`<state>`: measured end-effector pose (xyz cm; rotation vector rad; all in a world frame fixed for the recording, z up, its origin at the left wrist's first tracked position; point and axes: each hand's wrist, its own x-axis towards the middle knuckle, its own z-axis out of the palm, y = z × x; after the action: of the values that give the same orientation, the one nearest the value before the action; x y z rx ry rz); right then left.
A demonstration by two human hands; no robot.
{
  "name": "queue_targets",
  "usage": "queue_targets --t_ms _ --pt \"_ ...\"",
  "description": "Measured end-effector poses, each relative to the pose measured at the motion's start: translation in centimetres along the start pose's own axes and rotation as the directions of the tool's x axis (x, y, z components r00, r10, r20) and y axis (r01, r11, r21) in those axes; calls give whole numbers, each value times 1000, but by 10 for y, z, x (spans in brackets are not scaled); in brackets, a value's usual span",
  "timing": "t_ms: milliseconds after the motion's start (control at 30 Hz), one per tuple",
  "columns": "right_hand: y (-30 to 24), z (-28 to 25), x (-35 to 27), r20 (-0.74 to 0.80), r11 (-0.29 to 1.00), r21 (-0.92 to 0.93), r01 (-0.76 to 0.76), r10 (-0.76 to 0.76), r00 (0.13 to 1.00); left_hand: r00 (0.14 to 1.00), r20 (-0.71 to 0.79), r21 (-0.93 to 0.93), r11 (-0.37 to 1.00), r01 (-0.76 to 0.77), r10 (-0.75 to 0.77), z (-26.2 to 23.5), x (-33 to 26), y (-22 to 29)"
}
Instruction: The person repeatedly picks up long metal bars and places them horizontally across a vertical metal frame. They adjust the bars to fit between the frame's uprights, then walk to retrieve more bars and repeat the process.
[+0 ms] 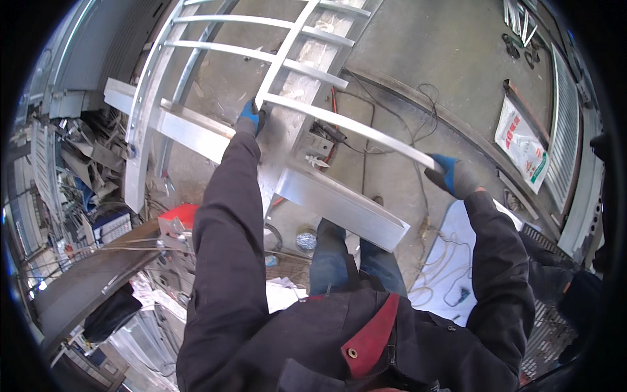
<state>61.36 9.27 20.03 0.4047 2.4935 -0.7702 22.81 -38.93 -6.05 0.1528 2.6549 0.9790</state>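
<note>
A ladder-like metal frame (287,49) with curved crossbars lies ahead of me, toward the upper left. My left hand (251,119), in a blue and grey glove, closes round the near end of its middle rail. From close beside that end a pale, slightly curved metal bar (353,125) runs out to the right. My right hand (452,175), gloved alike, grips the bar's far right end. Whether the bar is joined to the rail or only touches it, I cannot tell. Below the bar, a wide metal channel (343,206) stretches across in front of my legs.
Dark cables (418,140) trail over the concrete floor. A white printed sack (520,140) lies at the right by a corrugated panel (563,124). Metal scraps (98,160) crowd the left, near a red box (177,219). A pale sheet (450,255) carries a looped cord.
</note>
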Motion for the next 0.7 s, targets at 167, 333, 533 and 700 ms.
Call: queue_targets --t_ms 167,333,533,700 --pt "7 76 -15 -22 996 83 37 -35 999 997 43 -290 954 70 -60 0 -8 17" --pt "20 145 -12 -5 976 215 29 -28 1000 991 131 -425 902 79 -25 -16 -19 41" --pt "12 182 -2 60 971 228 -74 62 996 981 178 -491 856 160 -81 -23 -12 40" --pt "2 190 -7 123 952 266 -153 124 985 971 235 -535 827 172 -49 -30 -20 53"
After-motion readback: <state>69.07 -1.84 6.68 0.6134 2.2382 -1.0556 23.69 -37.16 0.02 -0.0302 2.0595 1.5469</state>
